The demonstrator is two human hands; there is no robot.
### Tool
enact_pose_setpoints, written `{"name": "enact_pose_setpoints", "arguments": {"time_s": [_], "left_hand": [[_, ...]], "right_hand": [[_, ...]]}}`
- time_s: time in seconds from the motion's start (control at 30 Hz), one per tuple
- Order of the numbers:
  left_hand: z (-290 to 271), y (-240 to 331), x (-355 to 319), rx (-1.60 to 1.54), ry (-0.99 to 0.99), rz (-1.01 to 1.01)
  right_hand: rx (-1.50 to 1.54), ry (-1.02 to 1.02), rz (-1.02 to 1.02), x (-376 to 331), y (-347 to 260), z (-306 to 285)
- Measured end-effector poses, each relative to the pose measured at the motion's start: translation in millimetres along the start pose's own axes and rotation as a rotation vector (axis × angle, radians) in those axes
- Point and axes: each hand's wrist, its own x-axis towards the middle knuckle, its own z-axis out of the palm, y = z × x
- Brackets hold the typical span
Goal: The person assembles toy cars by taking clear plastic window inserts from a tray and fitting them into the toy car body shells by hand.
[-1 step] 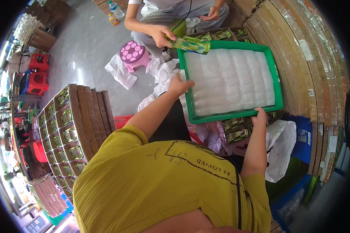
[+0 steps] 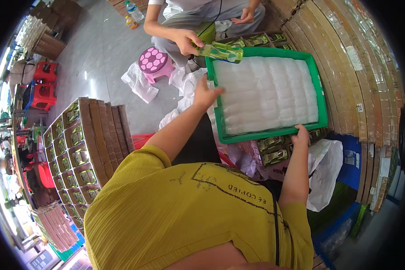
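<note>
A green plastic tray (image 2: 270, 133) lies in front of me, filled with close rows of soft white wrapped bundles (image 2: 267, 94). At its left rim is my left hand (image 2: 204, 96), thumb over the edge and fingers along the outside. My right hand (image 2: 300, 135) grips the near rim toward the right corner. A person across from me holds a green toy car (image 2: 222, 52) over the tray's far left corner in one hand (image 2: 186, 41). That person's other hand (image 2: 244, 16) is open and holds nothing. More green toy cars (image 2: 274, 156) show in cartons under the tray.
On the left stands a stack of divided cartons (image 2: 110, 135) with green cars in its cells. Stacked cardboard (image 2: 342, 67) walls the right side. A pink stool (image 2: 155, 65), white plastic bags (image 2: 139, 83) and two bottles (image 2: 134, 11) are on the grey floor.
My left hand has shifted slightly away from me along the tray's left rim, its fingers now pointing farther up. The tray, my right hand and the other person look unmoved.
</note>
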Motion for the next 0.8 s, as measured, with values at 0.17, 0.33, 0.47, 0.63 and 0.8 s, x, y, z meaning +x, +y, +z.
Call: {"name": "enact_pose_setpoints", "arguments": {"time_s": [0.17, 0.33, 0.47, 0.63, 0.8], "left_hand": [[-18.5, 86.2, 32.8, -1.474, -0.375, -0.345], [-6.5, 111.0, 35.8, -1.549, -0.332, -0.394], [-9.4, 90.7, -1.7, -1.373, -0.634, -0.447], [-32.5, 113.4, -88.6, -0.934, -1.129, -0.692], [-38.0, 136.7, -145.0, -0.816, -1.389, -0.835]], "right_hand": [[0.057, -0.011, -0.076, -47.2, 2.4, 19.5], [-0.338, 0.061, -0.381, -66.2, 18.0, 3.5], [-0.283, -0.028, -0.757, -125.6, 31.0, 10.0], [-0.280, -0.584, -0.500, -247.3, 1.7, 27.9], [-0.138, -0.706, -0.437, -312.5, 3.3, 45.8]]}}
